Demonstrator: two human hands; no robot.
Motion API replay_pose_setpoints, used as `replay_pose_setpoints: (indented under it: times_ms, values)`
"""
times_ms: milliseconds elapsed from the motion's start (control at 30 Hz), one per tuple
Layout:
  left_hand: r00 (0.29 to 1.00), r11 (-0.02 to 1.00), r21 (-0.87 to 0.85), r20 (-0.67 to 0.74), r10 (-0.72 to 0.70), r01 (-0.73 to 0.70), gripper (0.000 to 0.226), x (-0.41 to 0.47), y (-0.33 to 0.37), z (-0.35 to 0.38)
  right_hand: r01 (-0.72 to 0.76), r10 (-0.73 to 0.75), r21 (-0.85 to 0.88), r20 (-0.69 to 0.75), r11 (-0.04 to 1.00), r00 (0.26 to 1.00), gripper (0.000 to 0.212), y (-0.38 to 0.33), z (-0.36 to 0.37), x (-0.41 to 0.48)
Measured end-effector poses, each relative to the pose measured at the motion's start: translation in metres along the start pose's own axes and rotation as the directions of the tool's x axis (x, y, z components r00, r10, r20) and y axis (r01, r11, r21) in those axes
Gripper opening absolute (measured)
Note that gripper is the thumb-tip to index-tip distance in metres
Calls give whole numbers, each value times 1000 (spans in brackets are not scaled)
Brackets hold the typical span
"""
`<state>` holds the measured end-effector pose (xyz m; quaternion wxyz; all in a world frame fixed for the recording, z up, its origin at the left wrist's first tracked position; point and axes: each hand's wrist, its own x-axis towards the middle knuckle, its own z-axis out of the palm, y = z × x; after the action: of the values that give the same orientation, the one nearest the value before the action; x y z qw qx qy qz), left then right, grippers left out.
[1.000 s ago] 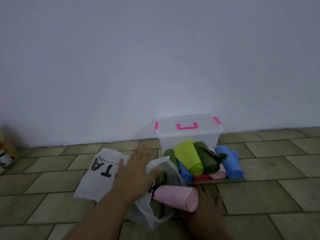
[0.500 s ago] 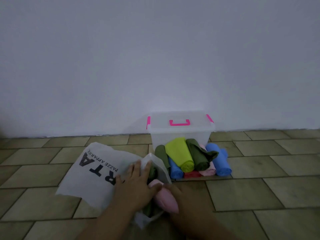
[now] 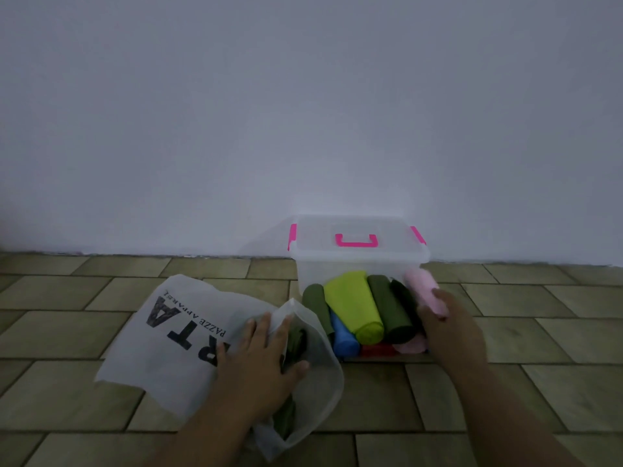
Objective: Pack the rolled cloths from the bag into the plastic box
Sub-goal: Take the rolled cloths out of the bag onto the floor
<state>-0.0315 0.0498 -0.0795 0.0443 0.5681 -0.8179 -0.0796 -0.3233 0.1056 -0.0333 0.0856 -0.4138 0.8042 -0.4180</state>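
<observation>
A clear plastic box [image 3: 357, 261] with a pink handle and clips stands shut against the wall. Rolled cloths are piled on the floor in front of it: lime [image 3: 357, 308], dark green [image 3: 391, 311], blue [image 3: 342, 337], red and pink. My right hand [image 3: 445, 328] holds a pink rolled cloth [image 3: 425, 291] at the right end of the pile. My left hand [image 3: 263, 358] lies flat on the white bag [image 3: 182, 335] at its open mouth. Dark green cloth [image 3: 296, 338] shows inside the bag.
The floor is tan tile, running out to both sides. A plain white wall rises right behind the box.
My right hand has carried the pink roll from the bag's mouth up and right onto the pile by the box. My left hand stays on the bag.
</observation>
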Motion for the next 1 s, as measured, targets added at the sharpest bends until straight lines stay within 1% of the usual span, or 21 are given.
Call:
replay_pose_setpoints:
  times_ms: [67, 100, 133, 200, 300, 333, 367, 400, 433, 467, 500, 533, 567, 600, 633, 667, 700, 767, 900, 1000]
  values:
    - [1000, 1000, -8, -8, -1, 1, 80, 0, 0, 1, 91, -66, -183, 137, 979, 988, 42, 1, 15, -1]
    - [1000, 1000, -15, -14, -3, 3, 79, 0, 0, 1, 127, -88, -232, 170, 964, 982, 44, 1, 19, -1]
    - [1000, 1000, -19, -20, -4, 4, 79, -1, 0, 1, 133, -89, -247, 181, 960, 979, 45, 2, 20, -1]
    - [1000, 1000, -16, -27, -2, 2, 77, -2, 0, 1, 94, -42, -269, 193, 958, 980, 50, 2, 19, -1]
    - [1000, 1000, -8, -8, 12, -12, 78, -2, 2, -3, 74, 45, -382, 294, 921, 955, 59, 0, 10, 2]
    - [1000, 1000, -14, 6, 17, -17, 79, -2, 1, -6, 69, 62, -413, 294, 908, 954, 61, -5, 6, 0]
    - [1000, 1000, -20, 11, 19, -19, 79, -3, -1, -10, 74, 38, -427, 246, 901, 968, 63, -11, 2, -5]
    - [1000, 1000, -20, 2, 18, -18, 79, -5, -4, -13, 119, -59, -405, 158, 907, 986, 61, -17, 1, -12]
    - [1000, 1000, -13, -13, 14, -14, 80, -8, -9, -15, 205, -194, -341, 65, 918, 979, 56, -25, 1, -23]
    - [1000, 1000, -3, -27, 4, -4, 80, -12, -15, -16, 314, -322, -226, 1, 922, 947, 48, -35, 4, -37]
    - [1000, 1000, 3, -30, -9, 9, 80, -17, -20, -16, 402, -401, -86, 23, 912, 916, 36, -46, 9, -53]
    - [999, 1000, 1, -24, -24, 24, 79, -22, -25, -15, 450, -451, 46, 143, 892, 881, 26, -57, 15, -70]
    - [999, 999, -16, -14, -39, 39, 77, -27, -28, -12, 454, -471, 133, 320, 881, 822, 19, -66, 23, -87]
    - [999, 997, -52, -11, -53, 53, 75, -31, -29, -10, 428, -451, 170, 503, 888, 737, 17, -73, 31, -103]
    - [998, 993, -97, -19, -64, 62, 73, -34, -28, -8, 410, -418, 168, 632, 896, 653, 20, -77, 41, -115]
    - [997, 989, -134, -36, -71, 66, 72, -36, -27, -7, 416, -391, 149, 704, 897, 592, 24, -78, 50, -123]
    - [995, 986, -152, -55, -77, 68, 72, -39, -25, -5, 429, -375, 126, 737, 894, 563, 28, -78, 57, -130]
    - [992, 984, -164, -92, -86, 70, 73, -43, -23, -4, 404, -345, 114, 752, 908, 562, 32, -78, 63, -137]
    - [987, 981, -179, -123, -100, 77, 75, -48, -18, -5, 284, -328, 193, 751, 939, 574, 36, -76, 65, -139]
    - [985, 969, -236, -130, -113, 80, 73, -49, -14, -7, 148, -295, 261, 731, 954, 615, 41, -73, 61, -136]
